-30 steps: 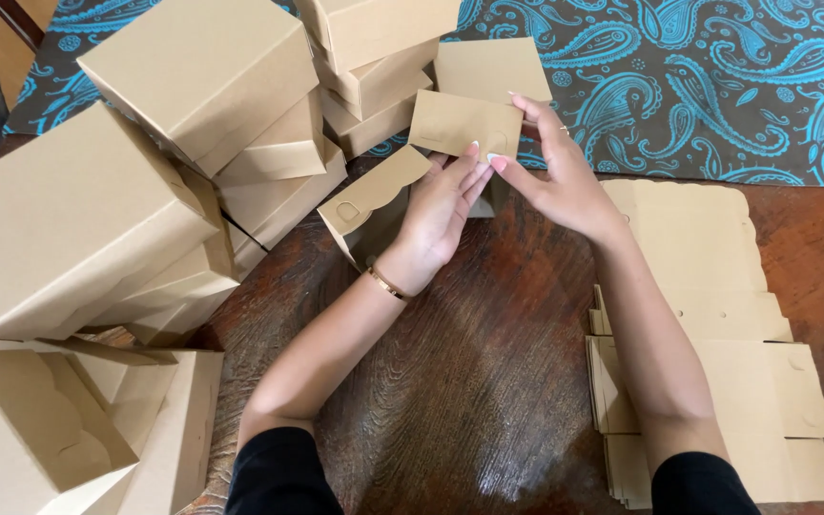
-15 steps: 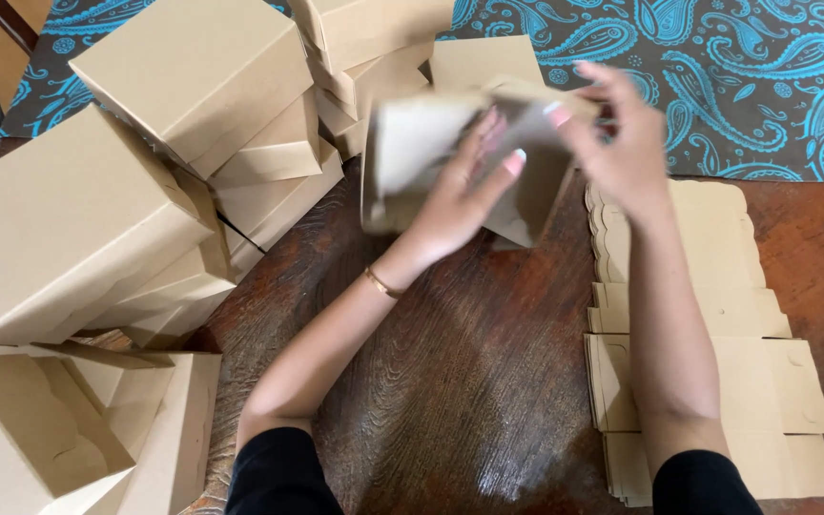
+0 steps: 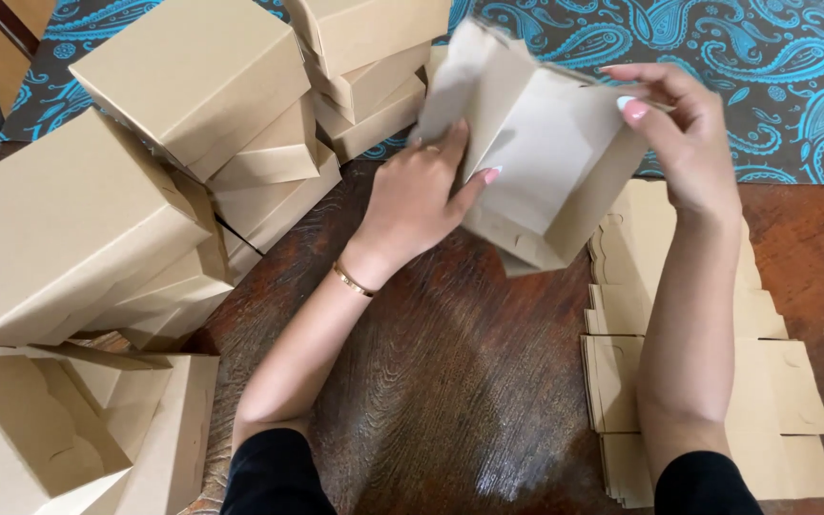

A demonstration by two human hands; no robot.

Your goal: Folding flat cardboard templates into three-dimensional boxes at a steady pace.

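Observation:
Both hands hold a half-formed brown cardboard box (image 3: 536, 162) lifted above the dark wooden table (image 3: 431, 381). My left hand (image 3: 417, 195) grips its left wall, fingers pressed on the panel, a thin gold bracelet at the wrist. My right hand (image 3: 674, 124) pinches the upper right edge of the box. The box is tilted, its open side facing me.
A stack of flat cardboard blanks (image 3: 784, 381) lies on the table at right, under my right forearm. Several finished brown boxes (image 3: 183, 86) are piled at left and top centre. An open box (image 3: 59, 429) sits at bottom left. A blue paisley cloth (image 3: 774, 67) lies beyond the table.
The flat cardboard piece was lifted off the table and opened up into a box shape; both hands rose with it and the box now tilts towards me.

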